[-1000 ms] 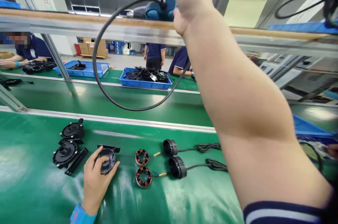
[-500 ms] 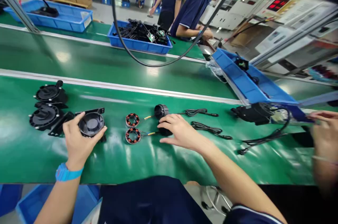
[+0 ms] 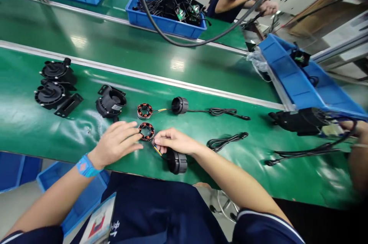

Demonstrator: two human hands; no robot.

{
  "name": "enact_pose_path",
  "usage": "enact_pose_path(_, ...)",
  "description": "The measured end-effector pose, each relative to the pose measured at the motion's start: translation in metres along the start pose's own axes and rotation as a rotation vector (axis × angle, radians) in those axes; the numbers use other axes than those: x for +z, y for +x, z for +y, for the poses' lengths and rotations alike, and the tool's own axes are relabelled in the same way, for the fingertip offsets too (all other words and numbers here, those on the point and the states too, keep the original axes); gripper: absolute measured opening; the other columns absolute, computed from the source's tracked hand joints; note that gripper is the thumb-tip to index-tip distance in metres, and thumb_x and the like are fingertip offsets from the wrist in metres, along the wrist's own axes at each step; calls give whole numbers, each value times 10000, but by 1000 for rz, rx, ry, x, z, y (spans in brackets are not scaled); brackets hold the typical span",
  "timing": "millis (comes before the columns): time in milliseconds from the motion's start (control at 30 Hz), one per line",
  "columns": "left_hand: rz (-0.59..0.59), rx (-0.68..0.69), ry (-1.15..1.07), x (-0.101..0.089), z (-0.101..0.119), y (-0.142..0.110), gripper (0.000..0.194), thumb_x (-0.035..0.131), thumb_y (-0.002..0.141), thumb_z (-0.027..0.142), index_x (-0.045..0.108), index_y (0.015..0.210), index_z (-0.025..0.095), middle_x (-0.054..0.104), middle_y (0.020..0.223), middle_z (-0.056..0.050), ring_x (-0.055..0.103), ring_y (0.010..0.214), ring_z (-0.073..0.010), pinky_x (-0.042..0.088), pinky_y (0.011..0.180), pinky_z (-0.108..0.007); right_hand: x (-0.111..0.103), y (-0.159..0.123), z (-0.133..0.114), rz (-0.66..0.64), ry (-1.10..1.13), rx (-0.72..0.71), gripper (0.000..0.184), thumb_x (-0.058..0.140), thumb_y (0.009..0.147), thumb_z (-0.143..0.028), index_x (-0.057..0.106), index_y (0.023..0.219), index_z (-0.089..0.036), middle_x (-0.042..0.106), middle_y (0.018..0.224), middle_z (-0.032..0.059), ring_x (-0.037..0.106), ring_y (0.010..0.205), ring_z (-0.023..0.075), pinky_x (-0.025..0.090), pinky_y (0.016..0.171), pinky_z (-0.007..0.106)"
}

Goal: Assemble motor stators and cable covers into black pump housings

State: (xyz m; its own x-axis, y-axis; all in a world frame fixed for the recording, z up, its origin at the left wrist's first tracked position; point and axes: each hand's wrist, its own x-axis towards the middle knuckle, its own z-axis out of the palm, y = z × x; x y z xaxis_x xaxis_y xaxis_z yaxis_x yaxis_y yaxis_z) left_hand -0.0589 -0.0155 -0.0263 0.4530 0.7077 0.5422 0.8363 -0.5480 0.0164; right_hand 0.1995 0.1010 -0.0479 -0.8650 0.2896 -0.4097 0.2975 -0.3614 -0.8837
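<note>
My left hand [image 3: 117, 142] is open, its fingers stretched out flat and their tips against the nearer stator coil ring [image 3: 151, 126]. My right hand [image 3: 172, 141] pinches the thin coloured wires [image 3: 157, 149] of that ring close to its edge. A ribbed black cap [image 3: 177, 162] on the same lead lies tilted below my right hand. Behind it sits the other stator ring [image 3: 144, 116], wired to a second black cap [image 3: 179, 105]. To the left of the rings stands a round black motor housing [image 3: 111, 102].
Two black pump housings [image 3: 53, 92] sit at the left. Coiled cables [image 3: 225, 142] and a black pump unit [image 3: 301, 121] lie to the right, near a co-worker's hand [image 3: 356, 131]. Blue bins [image 3: 163, 25] line the back. A black cable [image 3: 184, 44] hangs across the view.
My left hand has let go of the motor housing and moved right to the nearer stator. My right hand went from the caps to its wires. The nearer cap has come closer to me.
</note>
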Motion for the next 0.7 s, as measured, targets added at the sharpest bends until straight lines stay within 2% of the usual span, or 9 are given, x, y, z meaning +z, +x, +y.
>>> enact_pose_path(67,-103,12,-147,10,10,3,212,660,967,183,662,1175,222,719,1154,-44,651,1163,-201,507,1039,-378,3,1,3,15,71,5,491,780,812,-611,696,887,-133,707,777,30,623,621,90,490,624,205)
enact_pose_path(200,-183,-93,-309,28,12,5,273,565,991,112,694,1187,251,703,1173,-50,612,1141,-201,521,950,-357,4,-1,9,45,207,20,477,824,779,-582,675,866,-137,693,722,17,630,605,88,490,605,192)
enact_pose_path(367,-226,-190,-410,26,13,7,309,518,964,50,750,905,246,658,1083,-57,557,1030,-197,509,898,-341,0,-7,20,80,218,17,498,786,790,-622,652,839,-145,705,748,34,655,622,109,519,617,220)
enact_pose_path(433,-238,-244,-486,19,13,12,215,575,967,117,744,922,242,641,1155,-66,569,1089,-202,518,941,-350,-5,-12,16,168,60,-65,460,730,851,-602,681,949,-156,735,840,58,689,702,144,556,688,270)
enact_pose_path(500,-236,-305,-554,13,8,21,122,623,974,206,726,1031,239,626,1239,-78,587,1176,-208,519,1012,-363,-14,-15,1,363,-189,-244,400,666,928,-524,689,1128,-179,752,949,67,714,826,175,569,794,317)
enact_pose_path(567,-206,-330,-513,13,-2,32,187,624,989,269,686,1160,225,639,1245,-88,605,1198,-206,518,1040,-365,-25,-12,-20,574,-445,-439,324,615,982,-424,685,1203,-197,754,1023,62,713,911,183,551,866,329)
enact_pose_path(600,-194,-319,-447,16,-8,38,219,607,1001,276,668,1201,211,654,1230,-91,615,1188,-207,519,1038,-369,-31,-7,-32,631,-567,-500,278,593,999,-380,699,1179,-196,754,1050,61,710,941,187,539,889,329)
enact_pose_path(633,-196,-295,-366,20,-14,43,239,590,1010,276,655,1224,194,666,1224,-96,621,1178,-215,520,1031,-379,-36,1,-43,642,-689,-523,241,570,1014,-339,714,1138,-190,753,1071,63,707,968,195,526,906,331)
enact_pose_path(700,-236,-234,-215,32,-24,52,254,581,1014,290,651,1221,160,682,1225,-110,633,1147,-241,522,1000,-405,-46,19,-62,565,-959,-423,231,530,1033,-283,732,1074,-178,752,1099,82,699,1019,229,501,916,344)
